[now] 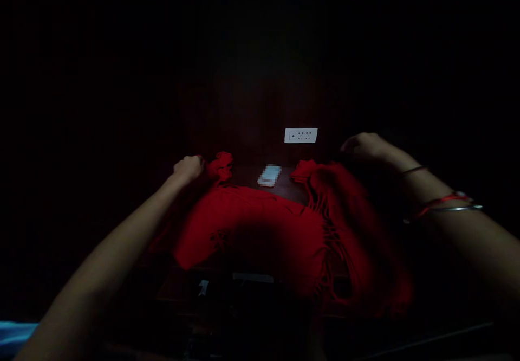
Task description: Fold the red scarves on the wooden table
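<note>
A red fringed shawl lies spread and bunched over a dark surface in front of me. My left hand is closed at the shawl's left side, with folds of red cloth coming out beside the fist. My right hand is up at the right, just above the shawl's right-hand part, which is blurred. Its fingers are curled in and partly lost in the dark, so what they hold cannot be made out. Tassels hang loose between the middle and right parts of the cloth.
A pale, pixelated flat object lies on the dark tabletop behind the shawl. A white socket panel is on the wall behind. Blue cloth shows at the lower left. Most of the surroundings are too dark to see.
</note>
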A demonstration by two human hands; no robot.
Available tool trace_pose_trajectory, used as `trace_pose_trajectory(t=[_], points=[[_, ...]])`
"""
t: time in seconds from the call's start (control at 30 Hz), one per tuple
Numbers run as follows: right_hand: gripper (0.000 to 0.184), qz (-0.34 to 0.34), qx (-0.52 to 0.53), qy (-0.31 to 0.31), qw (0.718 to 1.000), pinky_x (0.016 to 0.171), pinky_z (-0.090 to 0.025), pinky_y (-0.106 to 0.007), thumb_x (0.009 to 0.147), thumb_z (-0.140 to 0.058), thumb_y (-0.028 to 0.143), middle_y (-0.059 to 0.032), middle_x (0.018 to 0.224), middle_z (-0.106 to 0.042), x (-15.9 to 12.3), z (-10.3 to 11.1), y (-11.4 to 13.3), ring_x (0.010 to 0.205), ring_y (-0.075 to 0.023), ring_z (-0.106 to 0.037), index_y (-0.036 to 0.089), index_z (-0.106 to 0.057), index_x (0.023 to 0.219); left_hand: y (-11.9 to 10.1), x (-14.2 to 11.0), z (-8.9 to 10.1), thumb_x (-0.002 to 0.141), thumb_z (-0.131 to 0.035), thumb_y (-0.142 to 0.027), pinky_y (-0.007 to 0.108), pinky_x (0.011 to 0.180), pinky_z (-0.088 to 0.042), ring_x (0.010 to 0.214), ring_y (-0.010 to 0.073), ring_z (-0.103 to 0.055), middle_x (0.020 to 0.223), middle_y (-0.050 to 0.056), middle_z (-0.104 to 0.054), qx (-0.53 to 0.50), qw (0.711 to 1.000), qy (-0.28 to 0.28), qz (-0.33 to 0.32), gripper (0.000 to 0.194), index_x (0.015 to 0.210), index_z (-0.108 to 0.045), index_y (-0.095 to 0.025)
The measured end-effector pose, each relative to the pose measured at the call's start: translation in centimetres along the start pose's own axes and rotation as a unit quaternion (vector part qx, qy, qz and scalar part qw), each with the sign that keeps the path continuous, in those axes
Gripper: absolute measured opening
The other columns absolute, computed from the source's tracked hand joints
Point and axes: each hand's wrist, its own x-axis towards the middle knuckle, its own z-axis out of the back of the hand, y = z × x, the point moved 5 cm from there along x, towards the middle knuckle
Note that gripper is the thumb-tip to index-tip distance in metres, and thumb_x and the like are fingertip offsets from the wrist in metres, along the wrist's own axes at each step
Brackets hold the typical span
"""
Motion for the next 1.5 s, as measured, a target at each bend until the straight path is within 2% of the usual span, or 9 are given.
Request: trace_pose_trajectory(t=[0.03,0.13,0.27,0.37,0.57,0.9,1.1,1.4,1.5], points=[[0.021,0.045,-0.033,0.151,0.987,0.07,-0.041,-0.03,0.073,-0.046,0.014,-0.0079,0.074,-0.063,-1.4,-3.6,1.4,0.073,-0.0143,-0.057,0.006,-0.064,0.08,-1.8,-0.4,-1.2,0.08,-0.032,-0.034,0.037,0.068,-0.043,0.087,0.0272,-0.054,0.098,0.016,-0.056,0.008,1.0,0.024,-0.017,0.037,0.102,-0.053,-0.013],[0.046,0.125,-0.013,0.259,0.958,0.082,-0.038,-0.027,0.068,-0.058,0.026,-0.0094,0.111,-0.053,-6.4,-11.7,4.9,0.098,-0.017,-0.05,0.013,-0.051,0.111,-5.7,-1.9,-4.2,0.078,-0.038,-0.029,0.042,0.08,-0.036,0.101,0.0298,-0.046,0.113,0.017,-0.047,0.051,0.996,0.032,-0.071,0.039,0.115,-0.045,-0.016],[0.08,0.126,-0.047,0.308,0.942,0.089,-0.027,-0.046,0.063,-0.057,0.05,-0.0136,0.133,-0.026,-11.6,-20.2,6.3,0.118,-0.0312,-0.025,0.02,-0.024,0.129,-9.2,-4.8,-8.3,0.076,-0.044,-0.04,0.047,0.093,-0.019,0.12,0.0303,-0.021,0.133,0.015,-0.023,0.026,0.977,0.05,-0.204,0.055,0.126,-0.031,-0.022],[0.055,0.096,-0.077,0.278,0.953,0.084,-0.029,-0.048,0.076,-0.042,0.047,-0.0143,0.127,-0.034,-12.9,-23.3,5.6,0.114,-0.0305,-0.031,0.023,-0.034,0.124,-10.4,-6.8,-12.5,0.064,-0.051,-0.057,0.051,0.094,-0.01,0.124,0.0305,-0.006,0.138,0.01,-0.011,-0.037,0.943,0.165,-0.286,0.074,0.127,-0.026,-0.028],[0.029,0.098,-0.116,0.168,0.974,0.083,-0.032,-0.037,0.084,-0.03,0.021,-0.0112,0.107,-0.049,-12.1,-23.3,5.1,0.1,-0.021,-0.042,0.02,-0.051,0.103,-9.8,-7.0,-17.2,0.076,-0.03,-0.059,0.055,0.092,-0.006,0.124,0.0292,-0.005,0.138,0.004,-0.012,-0.071,0.955,0.158,-0.239,0.059,0.128,-0.024,-0.032],[0.031,-0.021,-0.036,0.131,0.99,0.076,-0.036,-0.035,0.081,-0.035,0.029,-0.0113,0.112,-0.046,-8.4,-24.2,7.2,0.101,-0.0211,-0.043,0.019,-0.044,0.109,-15.3,-5.3,-13.0,0.08,-0.036,-0.022,0.043,0.088,-0.027,0.105,0.0266,-0.042,0.115,0.015,-0.046,-0.041,0.988,-0.064,-0.137,0.034,0.11,-0.049,-0.014],[0.025,0.061,-0.059,0.207,0.975,0.078,-0.034,-0.034,0.079,-0.038,0.021,-0.0096,0.1,-0.055,-8.8,-24.9,6.7,0.095,-0.0199,-0.047,0.02,-0.052,0.1,-16.6,-4.7,-16.9,0.081,-0.037,-0.036,0.037,0.085,-0.033,0.109,0.0247,-0.039,0.12,0.011,-0.043,-0.072,0.963,0.01,-0.259,0.039,0.117,-0.043,-0.02],[0.051,0.019,-0.073,0.203,0.976,0.08,-0.032,-0.043,0.071,-0.048,0.041,-0.0122,0.118,-0.041,-8.6,-23.3,6.5,0.106,-0.0268,-0.038,0.022,-0.04,0.118,-15.5,-3.6,-14.7,0.084,-0.032,-0.027,0.026,0.066,-0.039,0.081,0.0181,-0.054,0.086,0.006,-0.058,-0.059,0.982,-0.046,-0.172,0.023,0.091,-0.052,-0.018],[0.028,0.014,-0.058,0.244,0.968,0.079,-0.034,-0.038,0.073,-0.045,0.027,-0.0122,0.099,-0.055,-8.8,-23.8,6.1,0.096,-0.0233,-0.048,0.017,-0.055,0.098,-15.3,-3.5,-14.2,0.086,-0.027,-0.03,0.024,0.063,-0.038,0.076,0.016,-0.055,0.083,0.005,-0.059,-0.079,0.979,-0.068,-0.174,0.027,0.088,-0.051,-0.019]])
